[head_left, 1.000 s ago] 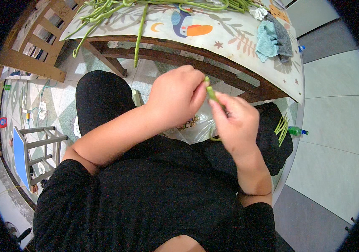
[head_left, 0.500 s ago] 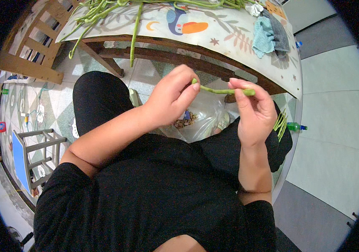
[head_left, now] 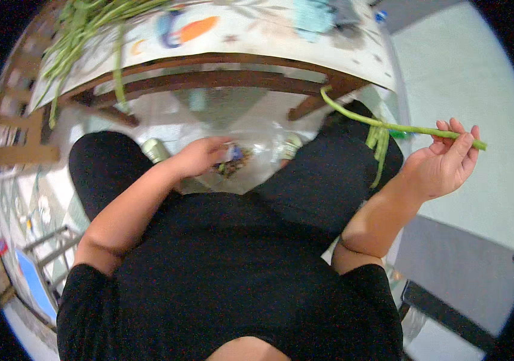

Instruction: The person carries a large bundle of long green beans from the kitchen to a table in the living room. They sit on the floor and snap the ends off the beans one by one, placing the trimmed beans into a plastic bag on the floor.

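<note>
My right hand (head_left: 443, 162) is raised at the right, fingers closed round one end of a long green bean (head_left: 401, 127). The bean reaches leftward over my right knee, its far end curving up. On that knee lie several more long beans (head_left: 379, 150). Lower and to the left, my left hand (head_left: 203, 157) hangs over a clear plastic bag (head_left: 260, 171) between my legs, holding small brownish scraps (head_left: 233, 165). Its fingers are blurred and partly hidden. A heap of long beans (head_left: 91, 30) rests on the table, some drooping over its front edge.
Ahead stands a low wooden table with a printed white cover (head_left: 281, 45). A teal cloth (head_left: 312, 17) lies on it. To the left are a wooden chair (head_left: 19, 156) and a small blue-topped stool (head_left: 36, 280). A green bottle (head_left: 400, 135) is partly hidden beyond my right knee.
Both hands were together on the bean; now they are apart. My right hand has moved right with a bean, and my left has dropped to the bag. The whole view has shifted.
</note>
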`<act>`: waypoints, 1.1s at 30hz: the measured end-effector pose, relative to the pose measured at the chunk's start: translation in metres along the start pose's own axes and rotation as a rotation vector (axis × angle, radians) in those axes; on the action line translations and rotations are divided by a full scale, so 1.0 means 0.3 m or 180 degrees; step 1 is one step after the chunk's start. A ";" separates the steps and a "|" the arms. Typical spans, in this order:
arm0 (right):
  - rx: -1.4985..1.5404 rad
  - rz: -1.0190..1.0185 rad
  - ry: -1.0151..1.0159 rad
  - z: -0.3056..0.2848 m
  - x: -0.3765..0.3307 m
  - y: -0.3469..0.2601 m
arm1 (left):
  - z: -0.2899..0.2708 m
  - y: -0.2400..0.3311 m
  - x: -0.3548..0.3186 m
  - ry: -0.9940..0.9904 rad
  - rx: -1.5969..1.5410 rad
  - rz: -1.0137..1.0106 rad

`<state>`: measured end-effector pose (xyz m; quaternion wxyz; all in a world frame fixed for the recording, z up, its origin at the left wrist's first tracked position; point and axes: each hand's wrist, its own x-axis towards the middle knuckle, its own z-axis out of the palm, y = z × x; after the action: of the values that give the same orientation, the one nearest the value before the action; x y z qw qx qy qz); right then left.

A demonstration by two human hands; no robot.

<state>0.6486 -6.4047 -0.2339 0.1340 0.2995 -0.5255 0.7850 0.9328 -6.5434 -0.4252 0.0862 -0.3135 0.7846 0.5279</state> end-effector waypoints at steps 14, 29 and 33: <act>-0.3096 0.0340 -0.1062 -0.784 0.275 0.859 | 0.050 0.042 0.022 -0.0010 -0.0447 0.0107; -0.4665 0.0366 -0.1995 -0.732 -0.161 0.813 | -0.149 0.312 -0.078 0.1456 0.1162 0.1988; -0.3544 0.0448 -0.1767 -0.615 -0.112 0.826 | -0.433 0.379 -0.121 0.3275 0.1889 0.2609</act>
<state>0.4840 -6.3363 -0.4883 0.0764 0.3421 -0.8894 0.2934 0.9205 -6.6153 -0.2645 -0.4177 -0.1662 0.8907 0.0680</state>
